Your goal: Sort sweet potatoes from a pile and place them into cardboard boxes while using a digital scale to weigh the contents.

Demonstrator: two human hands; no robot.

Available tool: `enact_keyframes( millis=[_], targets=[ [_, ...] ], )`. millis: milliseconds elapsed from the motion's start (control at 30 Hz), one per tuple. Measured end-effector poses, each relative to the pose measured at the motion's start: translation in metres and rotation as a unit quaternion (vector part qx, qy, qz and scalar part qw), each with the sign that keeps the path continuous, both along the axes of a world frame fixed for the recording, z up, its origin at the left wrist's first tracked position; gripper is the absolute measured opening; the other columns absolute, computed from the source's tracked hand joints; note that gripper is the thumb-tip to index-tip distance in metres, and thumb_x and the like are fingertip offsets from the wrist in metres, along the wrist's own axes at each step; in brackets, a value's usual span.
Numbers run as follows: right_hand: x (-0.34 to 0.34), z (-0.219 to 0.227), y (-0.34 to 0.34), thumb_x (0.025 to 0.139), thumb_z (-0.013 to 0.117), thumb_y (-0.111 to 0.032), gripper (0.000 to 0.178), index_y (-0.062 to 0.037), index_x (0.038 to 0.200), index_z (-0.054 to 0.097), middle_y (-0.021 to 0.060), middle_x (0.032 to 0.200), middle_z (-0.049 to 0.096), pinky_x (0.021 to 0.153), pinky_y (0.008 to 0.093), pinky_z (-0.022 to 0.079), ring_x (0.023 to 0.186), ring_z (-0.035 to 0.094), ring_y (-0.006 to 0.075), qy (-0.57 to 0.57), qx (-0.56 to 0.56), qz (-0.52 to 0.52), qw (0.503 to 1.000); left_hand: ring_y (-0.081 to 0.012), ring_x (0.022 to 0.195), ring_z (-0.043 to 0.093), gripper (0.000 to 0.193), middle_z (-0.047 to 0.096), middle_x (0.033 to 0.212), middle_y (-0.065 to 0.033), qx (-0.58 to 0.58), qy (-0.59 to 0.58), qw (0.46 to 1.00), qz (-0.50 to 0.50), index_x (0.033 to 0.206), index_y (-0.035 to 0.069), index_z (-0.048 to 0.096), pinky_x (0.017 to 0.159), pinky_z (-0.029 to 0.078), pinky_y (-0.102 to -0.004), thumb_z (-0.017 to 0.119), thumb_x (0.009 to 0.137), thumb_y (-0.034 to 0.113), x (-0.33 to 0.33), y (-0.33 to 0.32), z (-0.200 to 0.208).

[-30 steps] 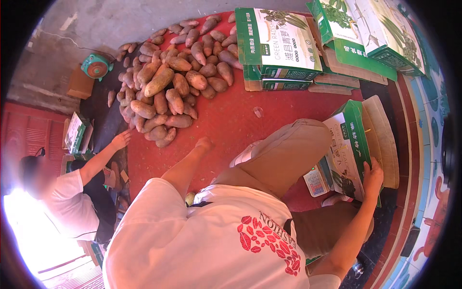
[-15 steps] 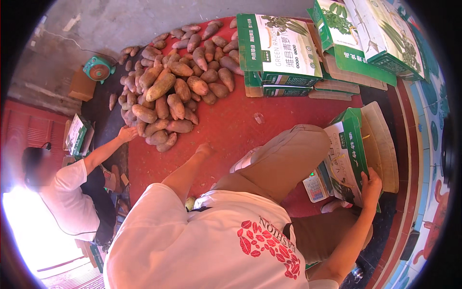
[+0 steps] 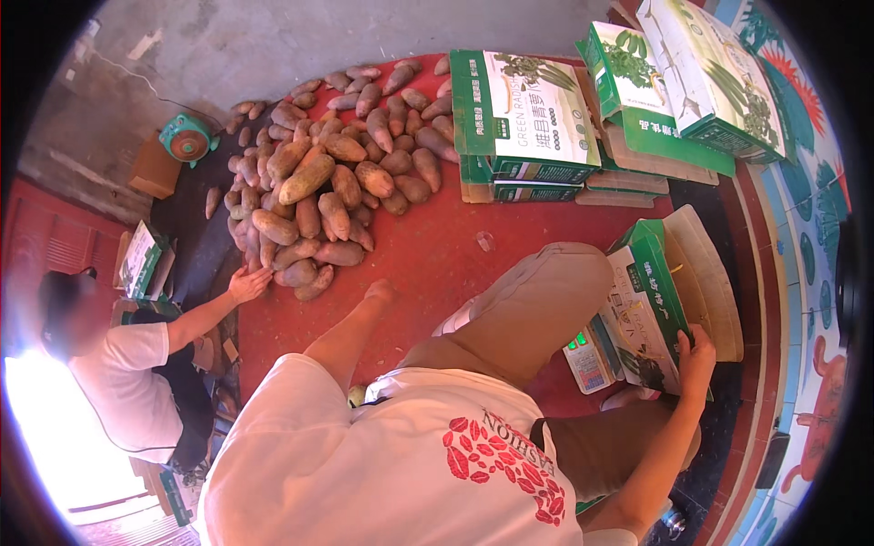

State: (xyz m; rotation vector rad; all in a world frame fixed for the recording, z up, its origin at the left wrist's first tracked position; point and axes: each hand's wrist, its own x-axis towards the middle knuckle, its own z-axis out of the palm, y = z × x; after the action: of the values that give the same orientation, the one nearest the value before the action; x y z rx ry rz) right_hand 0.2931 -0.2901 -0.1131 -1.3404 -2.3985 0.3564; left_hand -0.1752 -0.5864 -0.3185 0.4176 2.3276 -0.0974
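My right hand (image 3: 697, 353) grips the near side edge of an open green-and-white carton (image 3: 648, 314). That carton stands on a scale (image 3: 590, 359) with a lit green display, beside my bent knee. My left hand (image 3: 381, 292) is held low over the red mat (image 3: 437, 232), apart from the pile; its fingers are too unclear to read. Ahead and to the left lies a big heap of reddish-brown sweet potatoes (image 3: 308, 179). A co-worker's hand (image 3: 248, 284) reaches to the heap's near left edge.
Stacked printed cartons (image 3: 537, 109) stand at the far right, with more cartons (image 3: 719, 82) beside them. A teal round device (image 3: 188, 138) sits on a brown box (image 3: 153, 168) by the wall. The co-worker (image 3: 137, 373) crouches at left. A tiled wall (image 3: 801, 273) runs along the right.
The co-worker's hand has shifted nearer to me along the edge of the heap. My right hand stays on the carton. The whole view has tilted slightly.
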Motion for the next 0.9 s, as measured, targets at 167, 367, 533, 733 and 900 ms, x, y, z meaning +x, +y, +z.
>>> enact_keyframes(
  millis=[167,367,533,733,900],
  targets=[
    [0.002,0.006,-0.003,0.084,0.057,-0.014,0.016,0.0007,0.090,0.060,0.0175,0.082,0.061,0.067,0.0367,0.046,0.075,0.060,0.0327,0.022,-0.004,-0.043,0.999,-0.0261,0.100,0.059,0.032,0.061,0.106,-0.0147,0.022,0.024,0.985,-0.171,0.105,0.005,0.061,0.082,0.048,-0.0360,0.053,0.083,0.027,-0.023,-0.020,-0.027],
    [-0.010,-0.001,0.013,0.089,0.052,-0.021,0.024,0.0018,0.090,0.060,0.0193,0.087,0.060,0.070,0.0379,0.045,0.081,0.058,0.0349,0.022,0.055,-0.040,0.997,-0.0300,0.108,0.054,0.037,0.058,0.113,-0.0149,-0.002,0.062,0.967,-0.246,0.110,0.012,0.061,0.090,0.044,-0.0391,0.051,0.082,0.034,-0.092,-0.077,-0.106],
    [0.013,-0.004,0.022,0.091,0.049,-0.023,0.027,0.0017,0.090,0.059,0.0186,0.084,0.059,0.068,0.0386,0.044,0.078,0.057,0.0360,-0.003,0.093,-0.118,0.989,-0.0311,0.108,0.053,0.040,0.056,0.115,-0.0181,0.014,0.081,0.993,-0.081,0.114,0.012,0.058,0.089,0.044,-0.0401,0.058,0.078,0.031,-0.085,-0.040,-0.059],
    [0.032,0.010,0.021,0.092,0.048,-0.024,0.028,0.0019,0.091,0.059,0.0176,0.083,0.059,0.067,0.0379,0.044,0.076,0.057,0.0323,0.007,0.133,-0.193,0.972,-0.0315,0.113,0.049,0.053,0.050,0.124,-0.0177,0.108,0.165,0.980,0.040,0.121,0.013,0.050,0.090,0.043,-0.0397,0.064,0.073,0.030,-0.123,-0.025,-0.023],
    [0.080,0.018,0.021,0.092,0.048,-0.024,0.028,0.0005,0.094,0.061,0.0174,0.085,0.061,0.068,0.0371,0.045,0.077,0.059,0.0303,0.017,0.190,-0.249,0.949,-0.0348,0.116,0.041,0.058,0.038,0.133,-0.0120,0.110,0.281,0.952,-0.045,0.129,0.010,0.040,0.096,0.037,-0.0405,0.058,0.076,0.026,-0.182,-0.030,-0.051]
  ],
)
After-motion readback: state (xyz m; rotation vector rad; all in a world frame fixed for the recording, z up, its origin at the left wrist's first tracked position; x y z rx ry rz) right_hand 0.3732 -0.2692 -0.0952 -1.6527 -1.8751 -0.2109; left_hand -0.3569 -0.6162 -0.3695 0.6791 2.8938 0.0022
